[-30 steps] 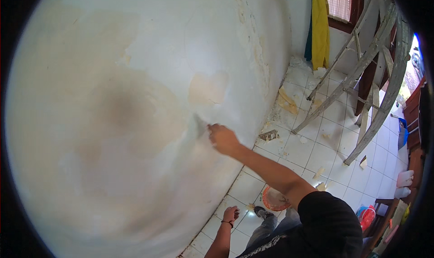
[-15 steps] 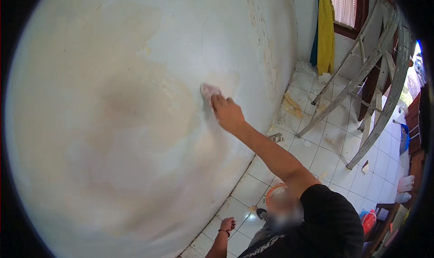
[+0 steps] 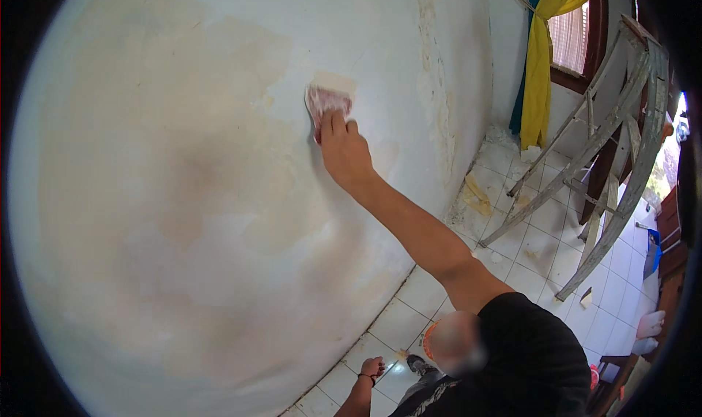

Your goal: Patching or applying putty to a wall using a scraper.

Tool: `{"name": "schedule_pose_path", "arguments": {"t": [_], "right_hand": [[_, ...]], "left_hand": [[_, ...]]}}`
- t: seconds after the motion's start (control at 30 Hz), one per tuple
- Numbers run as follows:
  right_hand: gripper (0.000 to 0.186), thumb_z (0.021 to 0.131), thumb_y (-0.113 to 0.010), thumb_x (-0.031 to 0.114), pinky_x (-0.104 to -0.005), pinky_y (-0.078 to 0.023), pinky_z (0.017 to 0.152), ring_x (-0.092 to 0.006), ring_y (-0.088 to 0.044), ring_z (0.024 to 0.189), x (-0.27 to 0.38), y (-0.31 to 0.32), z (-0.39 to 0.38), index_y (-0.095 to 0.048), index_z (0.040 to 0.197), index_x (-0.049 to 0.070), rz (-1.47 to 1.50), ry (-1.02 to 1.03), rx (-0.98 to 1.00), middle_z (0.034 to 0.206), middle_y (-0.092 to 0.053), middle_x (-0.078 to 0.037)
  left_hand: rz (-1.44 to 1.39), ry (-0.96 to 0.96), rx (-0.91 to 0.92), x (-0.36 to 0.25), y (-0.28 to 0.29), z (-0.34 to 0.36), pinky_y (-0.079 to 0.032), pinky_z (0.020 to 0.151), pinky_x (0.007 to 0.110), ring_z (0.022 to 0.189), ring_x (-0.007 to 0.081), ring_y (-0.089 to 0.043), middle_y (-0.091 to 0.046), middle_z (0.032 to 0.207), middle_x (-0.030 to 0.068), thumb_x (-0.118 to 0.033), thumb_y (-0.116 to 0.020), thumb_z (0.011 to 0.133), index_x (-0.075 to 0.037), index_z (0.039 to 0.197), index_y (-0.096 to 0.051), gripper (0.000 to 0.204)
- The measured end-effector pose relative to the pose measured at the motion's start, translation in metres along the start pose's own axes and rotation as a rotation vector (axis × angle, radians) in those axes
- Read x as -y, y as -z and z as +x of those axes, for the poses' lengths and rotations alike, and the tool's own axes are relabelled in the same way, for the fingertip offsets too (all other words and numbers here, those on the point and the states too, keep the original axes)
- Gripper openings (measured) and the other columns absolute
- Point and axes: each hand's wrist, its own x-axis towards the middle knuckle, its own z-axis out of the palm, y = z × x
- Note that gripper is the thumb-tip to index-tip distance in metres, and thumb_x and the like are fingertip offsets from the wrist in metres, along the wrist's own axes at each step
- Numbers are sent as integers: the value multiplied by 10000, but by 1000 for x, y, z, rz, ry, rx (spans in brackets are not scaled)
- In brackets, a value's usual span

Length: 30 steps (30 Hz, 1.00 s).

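My right hand is stretched up to the wall, its fingers closed on a putty knife. This has a wide reddish blade smeared with white filler and lies against the wall surface. A fresh beige patch of filler shows just above the blade. The wall is pale, with uneven cream and brownish patches. Low down near the bottom edge, my left hand hangs beside the wall with curled fingers and a dark band at the wrist. Whatever it may hold is too small to make out.
A splashed wooden stepladder stands open on the right. Behind it, a yellow curtain hangs by a window. White floor tiles carry crumbs and scraps of debris. An orange-rimmed bucket is partly hidden below my right arm.
My right hand has moved up and slightly left along the wall with the putty knife, whose blade now shows broadside. Beige filler shows above the blade. My left hand stays low.
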Motion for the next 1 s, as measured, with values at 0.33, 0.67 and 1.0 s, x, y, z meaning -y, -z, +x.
{"name": "schedule_pose_path", "arguments": {"t": [0.33, 0.67, 1.0], "right_hand": [[335, 836, -596, 214, -474, -513, 780, -385, -637, 904, -91, 45, 31, -618, 1104, 13, 359, -373, 323, 942, -658, -206], [313, 865, -535, 178, -445, -509, 739, -356, -619, 869, -29, 75, 4, -592, 1155, 72, 341, 91, 354, 1006, -638, -138], [429, 841, -558, 116, -400, -547, 682, -320, -598, 880, -19, 71, 79, -495, 1243, -19, 196, 4, -87, 1107, -572, -158]], "left_hand": [[111, 50, -56, 3, 2, 1, -490, 449, 287, 525, 164, -595, -626, 687, 75, -258, -626, 871, -44, 811, -599, 224], [115, -17, -22, -8, -5, -2, -488, 453, 291, 537, 175, -587, -607, 680, 90, -251, -605, 894, 6, 792, -602, 276], [170, 14, -93, -10, 0, 0, -504, 484, 295, 570, 181, -604, -605, 701, 75, -264, -603, 903, -24, 809, -601, 258]]}}
